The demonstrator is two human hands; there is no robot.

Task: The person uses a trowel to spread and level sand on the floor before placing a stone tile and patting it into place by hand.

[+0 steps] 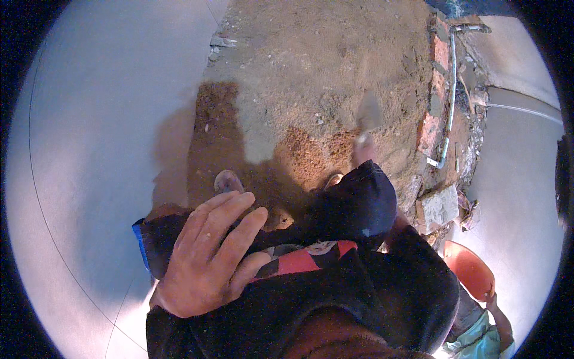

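My left hand [212,251] is held over the front of my dark clothing [323,281] at lower center, fingers stretched and slightly apart, with nothing visible in it. A patterned red, black and white band [308,257] shows beside it. Only a small patch of skin of my right hand or wrist [397,224] shows at my right side; its fingers are hidden. My feet show on the rough ground [311,60] beyond my trousers, the right one [362,149] blurred.
A smooth grey surface [89,149] borders the left. At right run broken brickwork [427,131], a bent pipe [451,96], a concrete block [436,206] and another grey surface [520,161]. At lower right a co-worker [478,338] holds an orange basin [466,266].
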